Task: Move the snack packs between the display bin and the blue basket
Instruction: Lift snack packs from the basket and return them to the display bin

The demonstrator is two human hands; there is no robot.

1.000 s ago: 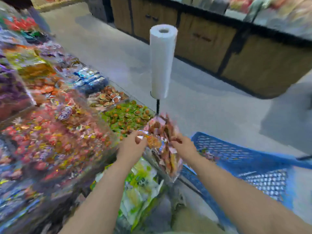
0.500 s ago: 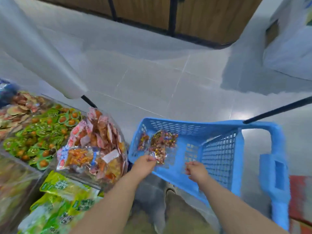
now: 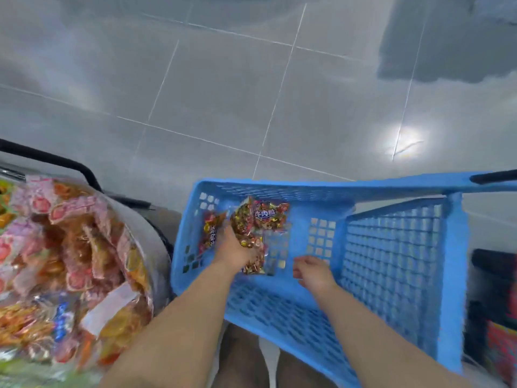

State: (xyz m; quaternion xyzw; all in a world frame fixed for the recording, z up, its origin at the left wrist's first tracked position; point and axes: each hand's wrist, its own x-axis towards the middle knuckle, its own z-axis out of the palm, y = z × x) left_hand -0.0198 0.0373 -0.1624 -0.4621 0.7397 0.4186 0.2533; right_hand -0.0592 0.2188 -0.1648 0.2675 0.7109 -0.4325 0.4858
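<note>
Here the left hand [image 3: 233,250] grasps red-and-gold foil snack packs [image 3: 265,218] on the floor of the blue plastic mesh basket [image 3: 391,247], their length running away from the grip. The right hand [image 3: 313,271], loosely curled and empty, hovers just beside.

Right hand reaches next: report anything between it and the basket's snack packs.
Nothing visible: the right hand hovers inside the blue plastic basket, only bare basket floor between it and the red-gold foil snack packs under the left hand.
</note>
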